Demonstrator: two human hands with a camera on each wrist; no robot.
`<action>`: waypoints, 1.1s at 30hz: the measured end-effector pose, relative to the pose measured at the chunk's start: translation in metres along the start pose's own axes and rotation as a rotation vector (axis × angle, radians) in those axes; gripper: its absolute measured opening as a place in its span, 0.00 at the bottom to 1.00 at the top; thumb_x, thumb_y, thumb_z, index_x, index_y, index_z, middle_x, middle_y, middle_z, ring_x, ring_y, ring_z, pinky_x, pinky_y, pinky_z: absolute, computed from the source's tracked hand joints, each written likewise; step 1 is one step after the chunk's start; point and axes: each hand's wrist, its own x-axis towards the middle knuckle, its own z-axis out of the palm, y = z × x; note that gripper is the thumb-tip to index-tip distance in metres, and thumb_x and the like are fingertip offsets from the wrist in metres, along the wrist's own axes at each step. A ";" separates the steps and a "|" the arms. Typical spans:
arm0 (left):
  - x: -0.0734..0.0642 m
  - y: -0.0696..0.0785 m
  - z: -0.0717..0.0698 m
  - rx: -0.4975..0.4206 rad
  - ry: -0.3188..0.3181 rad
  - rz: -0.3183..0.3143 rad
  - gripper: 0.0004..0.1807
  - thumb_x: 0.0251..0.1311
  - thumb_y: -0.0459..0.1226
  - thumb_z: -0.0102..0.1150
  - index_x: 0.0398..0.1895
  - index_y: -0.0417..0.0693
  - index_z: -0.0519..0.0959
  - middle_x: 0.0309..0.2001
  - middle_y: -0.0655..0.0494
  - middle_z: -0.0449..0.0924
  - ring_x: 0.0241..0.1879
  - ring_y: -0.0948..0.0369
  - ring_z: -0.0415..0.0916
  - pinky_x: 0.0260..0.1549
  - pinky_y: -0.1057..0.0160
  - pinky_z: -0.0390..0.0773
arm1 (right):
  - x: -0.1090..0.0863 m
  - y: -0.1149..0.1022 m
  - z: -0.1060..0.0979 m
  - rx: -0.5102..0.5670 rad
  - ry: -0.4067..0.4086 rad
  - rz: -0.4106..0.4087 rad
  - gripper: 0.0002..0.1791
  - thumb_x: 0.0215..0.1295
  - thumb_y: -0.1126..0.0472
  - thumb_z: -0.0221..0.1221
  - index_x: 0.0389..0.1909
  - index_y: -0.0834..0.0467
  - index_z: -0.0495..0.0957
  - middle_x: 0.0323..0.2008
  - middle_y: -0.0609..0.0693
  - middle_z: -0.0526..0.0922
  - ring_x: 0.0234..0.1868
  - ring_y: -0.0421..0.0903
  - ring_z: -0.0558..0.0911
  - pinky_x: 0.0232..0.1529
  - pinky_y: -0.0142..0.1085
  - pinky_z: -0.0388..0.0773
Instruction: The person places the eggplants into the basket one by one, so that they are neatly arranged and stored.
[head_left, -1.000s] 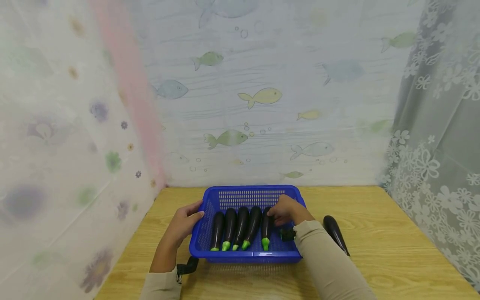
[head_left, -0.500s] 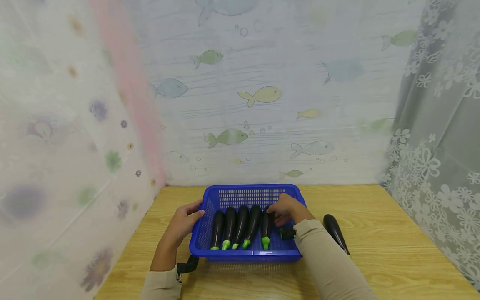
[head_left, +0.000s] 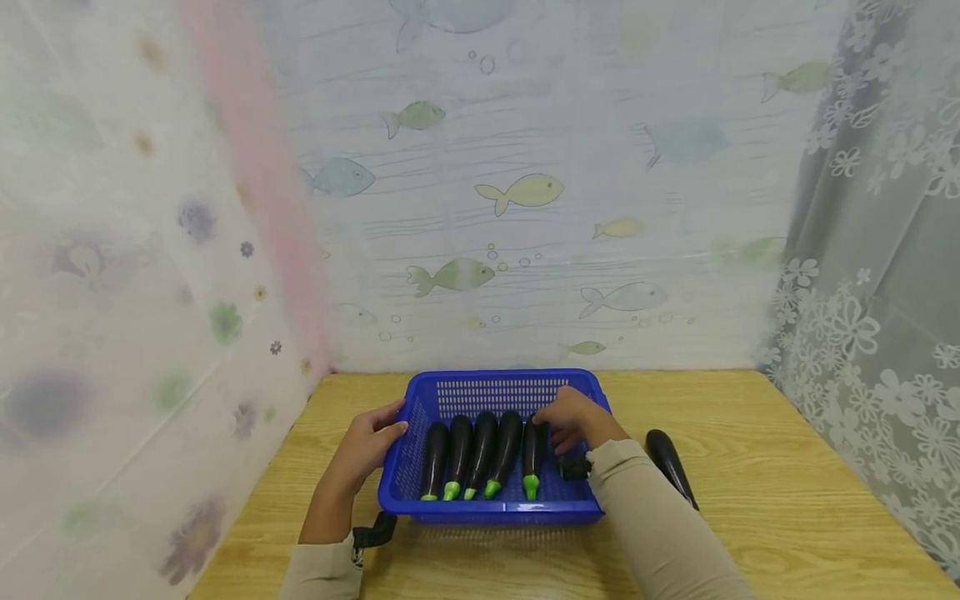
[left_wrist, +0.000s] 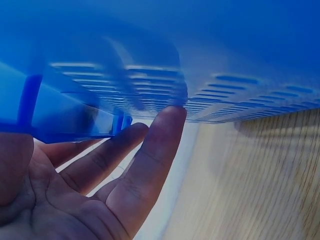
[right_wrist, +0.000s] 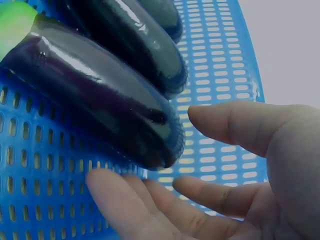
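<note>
A blue plastic basket (head_left: 495,507) with slotted walls sits on the table. My left hand (head_left: 369,443) holds its left side, thumb over the rim; in the left wrist view the fingers (left_wrist: 155,160) lie along the outer wall. Several dark eggplants lie side by side in the basket, green stems toward me. My right hand (head_left: 573,418) is inside, at the rounded far end of the rightmost eggplant (head_left: 532,454). The right wrist view shows its thumb (right_wrist: 225,122) and fingers spread to either side of that eggplant (right_wrist: 105,95), with a gap at the thumb.
Another eggplant (head_left: 670,465) lies on the wooden table (head_left: 780,492) right of the basket, partly hidden by the right sleeve (head_left: 660,517). A fish-patterned curtain (head_left: 540,250) hangs behind the table, with flowered sheets at both sides.
The fingers of my right hand have loosened slightly at the rightmost eggplant. The basket, the left hand and the other eggplants have stayed in place.
</note>
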 end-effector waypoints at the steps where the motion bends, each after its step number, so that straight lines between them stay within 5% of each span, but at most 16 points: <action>1: 0.000 0.000 0.000 0.000 -0.003 0.001 0.32 0.75 0.39 0.55 0.79 0.46 0.64 0.72 0.35 0.70 0.61 0.39 0.80 0.47 0.44 0.87 | -0.001 -0.001 0.000 -0.005 0.006 -0.006 0.29 0.65 0.62 0.65 0.62 0.71 0.69 0.53 0.71 0.80 0.42 0.63 0.88 0.30 0.48 0.89; 9: 0.001 -0.002 0.002 -0.021 -0.002 -0.001 0.31 0.75 0.38 0.57 0.79 0.45 0.65 0.71 0.34 0.71 0.59 0.40 0.82 0.45 0.45 0.88 | -0.011 -0.008 -0.009 0.019 0.018 -0.054 0.32 0.65 0.61 0.65 0.65 0.74 0.68 0.57 0.72 0.78 0.49 0.67 0.86 0.32 0.50 0.89; 15: 0.003 -0.002 0.003 -0.019 -0.003 0.002 0.31 0.74 0.39 0.57 0.79 0.46 0.65 0.71 0.35 0.72 0.58 0.40 0.82 0.44 0.44 0.88 | -0.025 -0.013 -0.020 0.108 -0.033 -0.081 0.21 0.69 0.59 0.63 0.54 0.70 0.74 0.48 0.66 0.78 0.48 0.62 0.85 0.39 0.51 0.89; 22: 0.003 -0.001 0.002 -0.014 0.005 0.000 0.31 0.74 0.38 0.57 0.78 0.46 0.65 0.71 0.35 0.72 0.58 0.40 0.82 0.44 0.45 0.88 | -0.027 -0.012 -0.035 0.205 -0.096 -0.106 0.35 0.69 0.56 0.64 0.68 0.73 0.65 0.61 0.72 0.74 0.61 0.69 0.80 0.42 0.51 0.89; 33: 0.002 -0.001 0.000 -0.024 0.005 -0.002 0.31 0.74 0.38 0.56 0.79 0.44 0.65 0.72 0.33 0.70 0.59 0.38 0.81 0.44 0.44 0.88 | -0.040 -0.005 -0.064 0.224 -0.149 -0.177 0.34 0.74 0.53 0.61 0.70 0.70 0.66 0.64 0.70 0.76 0.59 0.63 0.83 0.46 0.50 0.88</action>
